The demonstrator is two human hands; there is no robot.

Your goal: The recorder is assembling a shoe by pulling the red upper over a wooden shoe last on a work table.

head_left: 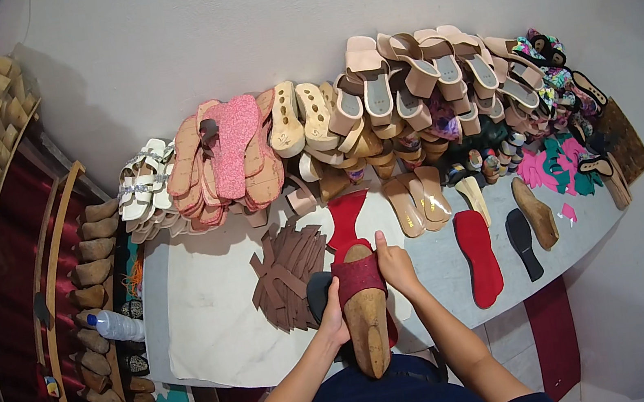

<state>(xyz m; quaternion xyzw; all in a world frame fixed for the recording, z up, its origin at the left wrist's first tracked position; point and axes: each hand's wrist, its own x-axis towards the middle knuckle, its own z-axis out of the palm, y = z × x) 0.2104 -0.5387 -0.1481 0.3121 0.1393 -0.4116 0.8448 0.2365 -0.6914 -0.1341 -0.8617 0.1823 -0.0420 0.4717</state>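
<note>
In front of my body is a wooden shoe last [369, 330] with a dark red strap [359, 276] wrapped across its forepart. My left hand [334, 319] grips it from the left, fingers mostly hidden behind it. On the other side my right hand [397, 266] is closed at the strap's edge, thumb pointing up and fingertips out of sight. A black rounded piece [318, 294] shows beside my left hand; how it joins the last is hidden. Just beyond lies a red cut piece [347, 215], with a heap of brown strips [290, 275] to its left.
Sandals [375, 82] and pink insoles [237, 151] pile along the table's back. A red sole [478, 257], a black sole [522, 243] and another last [535, 212] lie right. Left stand a rack of lasts [93, 272] and a plastic bottle [119, 326].
</note>
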